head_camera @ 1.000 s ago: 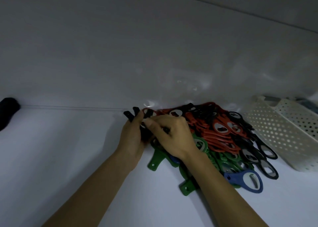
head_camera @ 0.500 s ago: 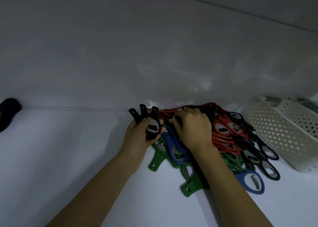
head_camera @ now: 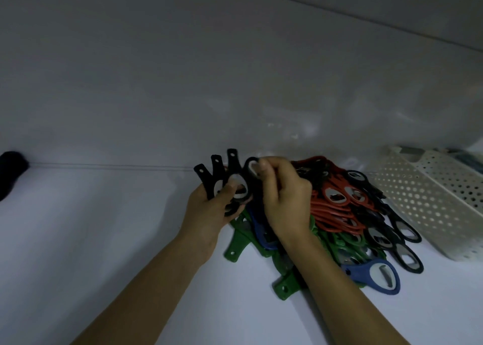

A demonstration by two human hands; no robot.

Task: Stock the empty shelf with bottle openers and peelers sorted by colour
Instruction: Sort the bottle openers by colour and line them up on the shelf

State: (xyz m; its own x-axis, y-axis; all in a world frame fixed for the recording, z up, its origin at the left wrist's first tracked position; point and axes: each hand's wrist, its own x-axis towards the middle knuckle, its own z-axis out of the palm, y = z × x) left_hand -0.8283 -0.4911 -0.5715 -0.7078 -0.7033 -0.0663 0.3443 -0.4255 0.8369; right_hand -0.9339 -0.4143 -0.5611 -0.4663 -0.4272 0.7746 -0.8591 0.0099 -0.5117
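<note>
From my remote seat I see the left hand (head_camera: 209, 208) curled round a fan of flat black plastic bottle openers (head_camera: 217, 173); three holed handle ends stick up and away from the fingers, and the ring heads are gathered against the palm under the thumb. The right hand (head_camera: 285, 195) is just beside it, the two hands almost touching; its thumb and fingers pinch a further single black bottle opener (head_camera: 250, 177), held roughly upright with its ring end on top and its side against the fan.

Both hands hover over the left end of a mixed heap of plastic bottle openers (head_camera: 337, 221) that lies on the plain white shelf (head_camera: 104, 240), close to the pale back wall (head_camera: 183, 83). In the heap, the red openers (head_camera: 332, 211) sit in the far middle; the green openers (head_camera: 234, 248) spread along the near-left side, partly under the right wrist; one blue opener with a white insert (head_camera: 376, 275) lies at the near-right corner; the loose black openers (head_camera: 407, 255) line the right edge.

A white perforated plastic basket (head_camera: 431, 195) stands just right of the heap, near the black ones; I cannot tell whether they touch. A dark rounded object (head_camera: 10, 169) sits at the far left edge of the shelf, well apart from everything else; I cannot make out what it is.
</note>
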